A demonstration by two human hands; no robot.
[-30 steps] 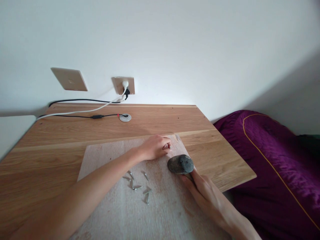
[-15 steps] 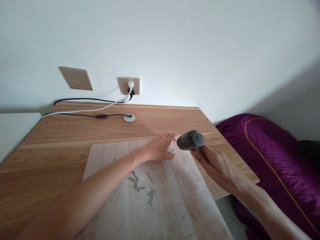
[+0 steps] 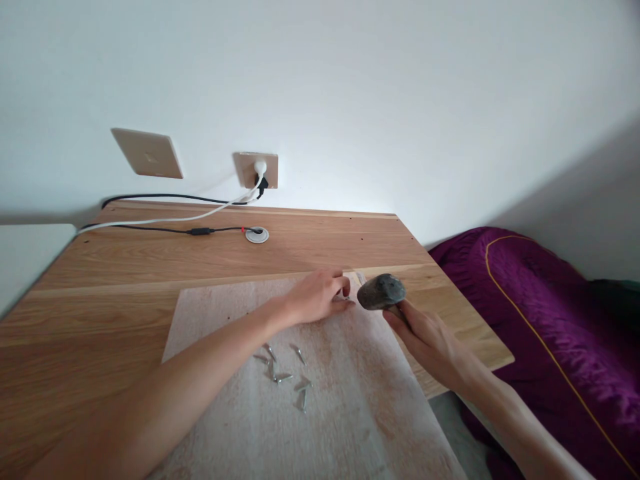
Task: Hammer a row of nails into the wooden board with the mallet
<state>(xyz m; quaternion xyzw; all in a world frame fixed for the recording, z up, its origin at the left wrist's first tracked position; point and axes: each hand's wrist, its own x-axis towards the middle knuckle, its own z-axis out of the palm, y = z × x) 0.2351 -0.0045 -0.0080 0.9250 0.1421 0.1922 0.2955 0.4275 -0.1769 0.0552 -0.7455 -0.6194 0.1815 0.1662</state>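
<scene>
My left hand (image 3: 317,295) rests on a pale worn board (image 3: 320,413) and pinches a small nail (image 3: 346,298) upright near the board's far right corner. Gripped in my right hand (image 3: 425,337) is a hammer whose dark metal head (image 3: 381,291) hovers just right of the nail, almost touching my left fingertips. The hammer's handle is hidden inside my fist. Several loose nails (image 3: 286,369) lie on the board below my left forearm.
The board lies on a wooden desk (image 3: 100,313) against a white wall. Black and white cables (image 3: 165,220) run from a wall socket (image 3: 255,169) to a round cable grommet (image 3: 257,235). A purple bedspread (image 3: 550,320) lies beyond the desk's right edge.
My right hand lifted the hammer from the board up beside the nail, then lowered its head slightly toward the nail. My left hand stayed at the nail, its fingers closing in again.
</scene>
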